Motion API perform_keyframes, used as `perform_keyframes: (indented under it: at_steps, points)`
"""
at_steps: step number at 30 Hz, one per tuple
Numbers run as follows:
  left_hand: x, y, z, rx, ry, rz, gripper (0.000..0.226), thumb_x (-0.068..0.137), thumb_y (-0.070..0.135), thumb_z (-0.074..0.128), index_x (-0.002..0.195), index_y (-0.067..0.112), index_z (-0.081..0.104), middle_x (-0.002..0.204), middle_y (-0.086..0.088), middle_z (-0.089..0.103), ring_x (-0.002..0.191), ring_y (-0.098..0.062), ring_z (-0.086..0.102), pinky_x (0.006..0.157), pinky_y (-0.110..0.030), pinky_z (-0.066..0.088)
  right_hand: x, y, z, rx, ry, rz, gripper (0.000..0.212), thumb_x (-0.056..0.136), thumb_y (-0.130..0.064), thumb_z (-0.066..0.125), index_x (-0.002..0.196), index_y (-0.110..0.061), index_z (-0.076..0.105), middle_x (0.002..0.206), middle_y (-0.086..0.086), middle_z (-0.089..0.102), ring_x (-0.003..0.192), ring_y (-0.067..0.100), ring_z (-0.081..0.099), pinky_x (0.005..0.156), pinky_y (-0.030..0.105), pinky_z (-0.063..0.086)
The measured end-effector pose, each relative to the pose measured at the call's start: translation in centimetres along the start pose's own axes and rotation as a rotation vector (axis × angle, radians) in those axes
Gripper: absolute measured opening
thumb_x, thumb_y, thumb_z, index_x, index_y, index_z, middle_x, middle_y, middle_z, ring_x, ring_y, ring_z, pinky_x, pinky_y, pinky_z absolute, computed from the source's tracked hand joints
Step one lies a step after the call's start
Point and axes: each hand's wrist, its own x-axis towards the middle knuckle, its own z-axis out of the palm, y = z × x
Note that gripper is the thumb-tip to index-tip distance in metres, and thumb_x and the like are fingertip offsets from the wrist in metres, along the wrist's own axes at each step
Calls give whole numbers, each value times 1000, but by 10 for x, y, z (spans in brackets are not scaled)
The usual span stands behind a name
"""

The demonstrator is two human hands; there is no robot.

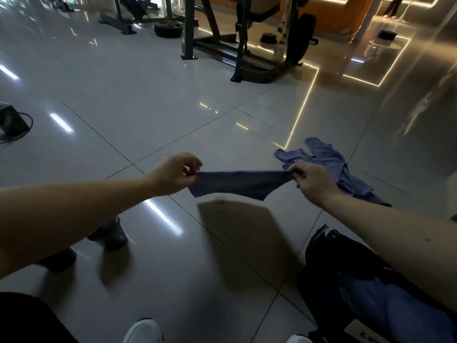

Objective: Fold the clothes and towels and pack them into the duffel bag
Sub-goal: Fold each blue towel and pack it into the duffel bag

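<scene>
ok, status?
Left hand and right hand pinch dark blue cloth taut, midair. Crumpled light blue garment on floor. Black duffel bag lower right. Nothing blocking.

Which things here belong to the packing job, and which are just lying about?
Job: dark cloth, pinched taut between left hand and right hand; blue garment, crumpled; duffel bag with blue fabric in it.
Lying about: tumbler; weight plate; bench rack; corded box.
</scene>
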Motion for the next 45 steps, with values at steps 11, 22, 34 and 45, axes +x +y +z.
perform_keyframes:
  at_steps: [11, 22, 34, 45]
  points:
    - [-98, -31, 92, 344, -710, -57, 21, 85, 45, 65, 92, 27, 60, 94, 7, 65, 80, -16, 59, 73, -29, 51, -104, 8, 76, -179, -655, 51, 15, 93, -29, 63, 105, -24, 69, 109, -2, 69, 93, 18, 62, 80, 32, 51]
    - [-131, -49, 123, 227, -1010, -201, 17, 87, 40, 64, 101, 30, 60, 104, 4, 64, 91, -16, 62, 85, -35, 55, -127, 10, 124, -24, -919, 247, 11, 85, -32, 60, 87, -22, 63, 89, 0, 66, 82, 18, 63, 78, 38, 55]
    - [-56, -95, 150, -157, -272, -660, 3, 85, 4, 59, 83, 2, 60, 74, -9, 57, 69, -19, 50, 59, -28, 39, -63, 53, 182, 304, -381, 616, 22, 88, -9, 62, 68, -12, 55, 65, 4, 53, 62, 18, 47, 51, 23, 35]
    - [-38, -135, 217, -196, 3, -831, 13, 94, 10, 60, 105, 12, 55, 100, -3, 59, 93, -21, 55, 83, -32, 41, -49, 74, 243, 400, -245, 817, 16, 94, -25, 66, 103, -14, 58, 102, 7, 66, 91, 24, 61, 75, 27, 43]
